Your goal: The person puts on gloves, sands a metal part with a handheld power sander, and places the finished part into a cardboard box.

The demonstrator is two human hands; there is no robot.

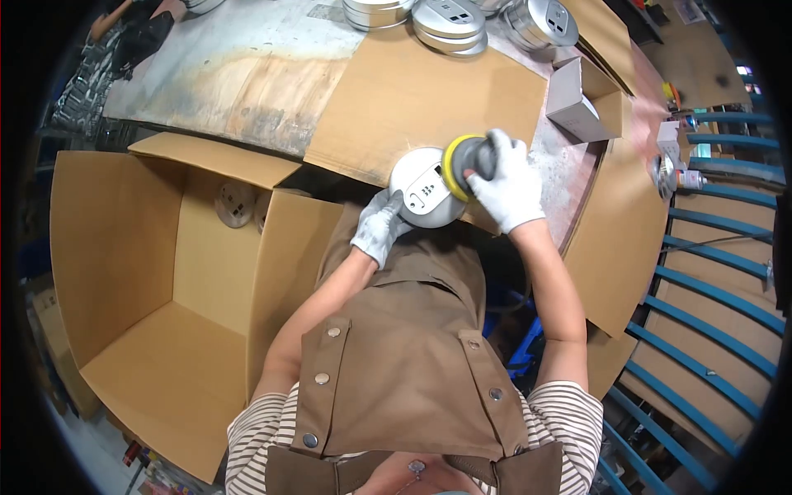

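My left hand (379,229), in a whitish glove, grips the lower left edge of a round silver metal cover (409,175). Small cutouts and a slot show on the cover's face, which is tilted up toward me at the table's front edge. In my gloved right hand (513,188) is a grey palm sander (473,160) with a yellow-rimmed pad, my fingers wrapped round its body. The pad stands on edge at the cover's right side; whether it touches the surface I cannot tell.
A cardboard sheet (412,91) covers part of the worktable. Stacked round covers (450,25) stand at the back, near a small open box (577,107). At left, a large open carton (115,247) contains similar covers (235,203). Blue bars (709,309) run along the right.
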